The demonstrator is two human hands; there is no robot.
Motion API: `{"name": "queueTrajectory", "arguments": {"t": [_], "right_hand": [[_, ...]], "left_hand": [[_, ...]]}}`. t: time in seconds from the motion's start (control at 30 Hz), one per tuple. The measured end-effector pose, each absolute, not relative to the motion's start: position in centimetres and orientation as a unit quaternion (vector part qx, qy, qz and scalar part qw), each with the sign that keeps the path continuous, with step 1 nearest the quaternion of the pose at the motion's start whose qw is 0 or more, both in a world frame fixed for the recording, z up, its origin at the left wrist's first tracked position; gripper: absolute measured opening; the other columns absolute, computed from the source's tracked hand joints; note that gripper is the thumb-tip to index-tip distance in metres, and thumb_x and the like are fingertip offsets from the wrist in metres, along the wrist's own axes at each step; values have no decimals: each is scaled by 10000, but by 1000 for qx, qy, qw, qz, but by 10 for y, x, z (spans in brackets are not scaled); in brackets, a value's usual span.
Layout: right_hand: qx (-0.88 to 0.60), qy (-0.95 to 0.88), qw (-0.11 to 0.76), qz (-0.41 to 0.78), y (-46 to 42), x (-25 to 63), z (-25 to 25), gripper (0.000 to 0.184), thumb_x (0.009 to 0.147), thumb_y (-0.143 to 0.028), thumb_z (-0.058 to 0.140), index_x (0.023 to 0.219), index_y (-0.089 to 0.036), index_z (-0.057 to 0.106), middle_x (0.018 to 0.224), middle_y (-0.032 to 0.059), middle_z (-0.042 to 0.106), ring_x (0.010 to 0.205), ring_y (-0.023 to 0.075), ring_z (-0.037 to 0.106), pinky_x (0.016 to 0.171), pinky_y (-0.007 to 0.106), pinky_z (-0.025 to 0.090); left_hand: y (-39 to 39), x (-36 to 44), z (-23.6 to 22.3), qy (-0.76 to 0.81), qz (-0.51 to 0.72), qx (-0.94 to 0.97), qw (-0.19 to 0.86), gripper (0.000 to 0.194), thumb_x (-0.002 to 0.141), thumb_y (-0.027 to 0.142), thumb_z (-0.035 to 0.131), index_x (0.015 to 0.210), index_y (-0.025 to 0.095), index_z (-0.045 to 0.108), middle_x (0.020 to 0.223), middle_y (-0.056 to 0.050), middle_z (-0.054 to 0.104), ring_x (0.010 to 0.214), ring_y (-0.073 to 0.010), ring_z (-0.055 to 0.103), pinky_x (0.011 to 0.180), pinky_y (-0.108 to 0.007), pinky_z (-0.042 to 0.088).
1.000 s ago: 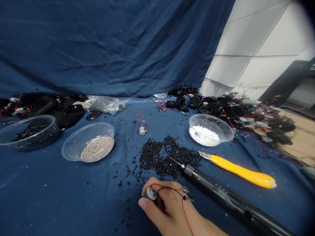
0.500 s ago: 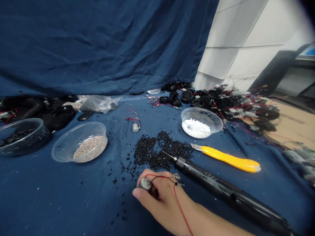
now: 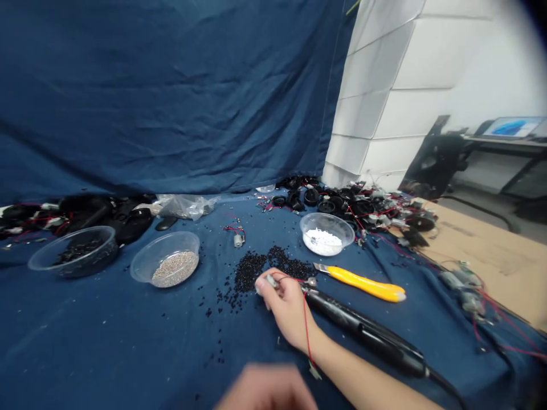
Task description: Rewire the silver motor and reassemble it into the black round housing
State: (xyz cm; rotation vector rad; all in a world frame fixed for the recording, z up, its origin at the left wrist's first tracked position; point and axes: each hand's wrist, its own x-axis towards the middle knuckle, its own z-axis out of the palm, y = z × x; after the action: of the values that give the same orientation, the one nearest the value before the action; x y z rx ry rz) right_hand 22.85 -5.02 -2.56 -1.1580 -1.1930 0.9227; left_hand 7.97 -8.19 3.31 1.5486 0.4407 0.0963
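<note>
My right hand [image 3: 288,310] is closed around a small grey electric motor [image 3: 270,280], thumb against its side. Its red wire [image 3: 306,324] runs over the back of the hand to the wrist, where a small connector [image 3: 315,371] hangs. My left hand [image 3: 269,390] is a blur at the bottom edge, its fingers unclear. Just beyond the right hand spreads a heap of tiny black pieces, perhaps screws [image 3: 250,271]. A black electric screwdriver [image 3: 363,324] lies beside the right hand, its tip hidden behind the hand. Another small motor [image 3: 238,241] with red wires lies past the heap.
A yellow utility knife [image 3: 363,283] lies to the right. Clear bowls hold white bits [image 3: 322,242], silvery grains [image 3: 176,267] and black parts [image 3: 79,250]. Black housings and wires [image 3: 359,202] are piled at the back right, a plastic bag [image 3: 186,206] at the back left.
The head view has tilted up and shifted, so the table looks farther off. My blurred left hand has come in at the bottom. The right hand still holds the motor.
</note>
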Motion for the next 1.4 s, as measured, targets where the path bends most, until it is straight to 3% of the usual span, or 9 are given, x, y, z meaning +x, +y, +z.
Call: {"name": "queueTrajectory", "arguments": {"t": [0.1,0.17,0.3,0.43,0.53,0.87,1.13,1.27,1.4], "right_hand": [[-492,-495,618,363,-49,231,-25,276,918,-411,533,801,-163,568,668,-36,475,598,106,419,577,234,356],[-489,-494,623,359,-50,230,-26,277,914,-409,541,790,-163,567,651,-41,457,575,103,404,559,235,347],[-488,-498,620,359,-49,224,-28,281,920,-404,532,788,-159,568,637,-45,437,550,99,385,528,234,331],[-488,-513,607,361,-41,217,-28,266,915,-380,549,775,-155,570,671,-25,488,589,104,428,552,231,352],[-487,-525,583,383,-37,214,-26,247,906,-367,570,785,-153,583,678,-23,505,587,103,442,537,225,354],[-514,-557,524,389,-45,230,-16,227,934,-384,569,857,-174,607,604,-57,467,497,78,424,467,201,341],[-468,-531,489,510,-42,222,-24,270,929,-424,578,980,-163,630,785,15,659,654,124,652,538,201,502],[-449,-528,485,533,-39,222,-28,286,911,-433,611,998,-164,647,905,50,703,831,167,710,630,225,548],[-448,-501,487,558,-38,223,-28,329,894,-456,626,1026,-155,644,942,72,721,795,169,729,623,234,556]], "left_hand": [[-34,85,43,294,190,668,657,126,927,223,473,887,153,570,633,56,460,496,-69,388,458,-172,314],[-9,85,43,345,240,649,634,150,843,141,396,824,152,544,587,69,413,458,-55,288,435,-162,197],[14,72,32,388,222,646,619,162,742,133,506,825,105,642,720,-22,662,582,-72,520,517,-165,361],[19,52,20,394,199,636,633,236,756,170,644,980,107,687,982,-97,760,950,-180,689,854,-257,509],[21,44,10,396,205,626,640,306,758,218,728,1044,122,677,1034,-99,767,1060,-215,686,985,-302,487],[15,49,-8,410,269,575,655,445,765,232,766,1167,89,638,1205,-156,710,1174,-288,648,1051,-426,508],[7,54,-8,365,322,574,658,592,863,233,668,1388,63,456,1417,-163,543,1301,-240,543,1115,-367,452],[2,56,-12,357,313,630,615,566,923,232,566,1428,31,411,1437,-163,524,1308,-221,538,1122,-365,437],[-1,53,-16,376,298,722,498,498,955,262,499,1421,89,474,1410,-116,566,1293,-232,557,1125,-390,426]]}}
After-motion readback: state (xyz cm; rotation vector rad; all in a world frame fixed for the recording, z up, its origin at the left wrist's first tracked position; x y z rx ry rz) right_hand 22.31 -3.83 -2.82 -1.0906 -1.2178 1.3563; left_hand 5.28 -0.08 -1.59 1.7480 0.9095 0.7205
